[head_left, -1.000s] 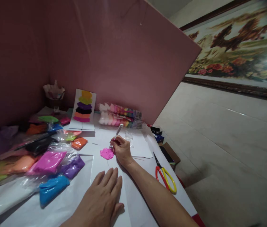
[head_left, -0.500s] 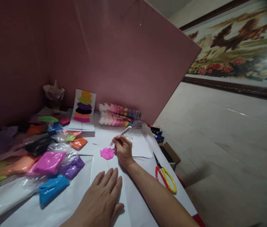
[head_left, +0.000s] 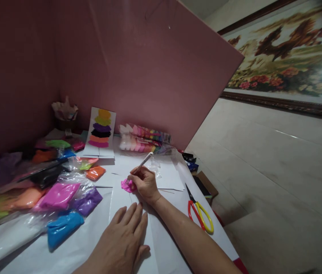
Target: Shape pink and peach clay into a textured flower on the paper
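My right hand [head_left: 145, 185] is closed round a fork [head_left: 144, 161] with a pale handle. Its tines meet a flattened patch of pink modelling clay [head_left: 125, 186], which my fingers partly cover. The clay lies on a white paper sheet [head_left: 118, 198], and a thin drawn line runs down from it. My left hand [head_left: 123, 236] rests flat on the sheet below the clay, fingers stretched out and holding nothing.
Bags of coloured clay [head_left: 61, 196] crowd the left side. A card with stacked colour patches [head_left: 100, 133] leans at the back beside packs of clay [head_left: 145, 139]. Scissors with red and yellow handles [head_left: 199, 213] lie right of my forearm. A second fork [head_left: 68, 132] shows behind the bags.
My right hand has moved left and slightly down with the fork. The tines, earlier above the clay's upper right edge, are now on the clay. My left hand stays put.
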Action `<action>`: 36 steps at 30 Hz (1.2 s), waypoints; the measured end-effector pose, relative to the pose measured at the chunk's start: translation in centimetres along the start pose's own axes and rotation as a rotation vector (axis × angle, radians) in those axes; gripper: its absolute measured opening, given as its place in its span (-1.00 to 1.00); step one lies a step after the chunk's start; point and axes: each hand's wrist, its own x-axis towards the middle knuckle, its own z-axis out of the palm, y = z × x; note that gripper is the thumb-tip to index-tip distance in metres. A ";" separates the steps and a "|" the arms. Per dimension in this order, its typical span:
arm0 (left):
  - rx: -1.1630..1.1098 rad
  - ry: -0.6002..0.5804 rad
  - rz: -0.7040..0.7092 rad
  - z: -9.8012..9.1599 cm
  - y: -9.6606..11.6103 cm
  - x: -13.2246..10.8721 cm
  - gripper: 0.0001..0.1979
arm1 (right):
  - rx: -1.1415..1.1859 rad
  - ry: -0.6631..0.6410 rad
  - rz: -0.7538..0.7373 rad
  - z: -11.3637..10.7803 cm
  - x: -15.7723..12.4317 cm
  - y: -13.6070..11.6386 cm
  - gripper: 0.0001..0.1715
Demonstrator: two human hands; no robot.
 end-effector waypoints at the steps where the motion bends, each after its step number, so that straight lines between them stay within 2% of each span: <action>1: 0.003 0.000 -0.001 0.0 0.0 0.0 -0.44 | 0.010 -0.009 0.009 0.2 -0.1 -0.1 -0.89; 7: 0.025 0.070 0.009 1.1 -0.1 -0.1 -0.43 | -0.007 -0.039 0.017 0.7 -0.4 -0.2 -0.89; 10: 0.029 0.062 0.011 1.1 -0.2 -0.1 -0.44 | -0.067 -0.056 -0.019 0.6 -0.4 -0.1 -0.91; 16: 0.020 0.020 0.005 0.4 0.0 0.0 -0.43 | -0.153 -0.006 -0.106 0.6 -0.5 -0.2 -0.94; 25: -0.009 0.098 0.009 1.8 -0.5 -0.3 -0.45 | -0.177 0.043 -0.182 0.5 -0.5 -0.5 -0.95; 28: -0.006 0.087 0.003 1.2 -0.2 -0.3 -0.44 | -0.213 0.007 -0.212 0.5 -0.6 -0.9 -0.97; 33: -0.002 -0.033 -0.014 -0.3 0.2 -0.2 -0.44 | -0.239 -0.022 -0.217 0.5 -0.5 -0.8 -0.95; 36: -0.010 -0.023 -0.014 -0.4 0.2 -0.1 -0.44 | -0.277 -0.012 -0.220 0.5 -0.4 -0.4 -0.97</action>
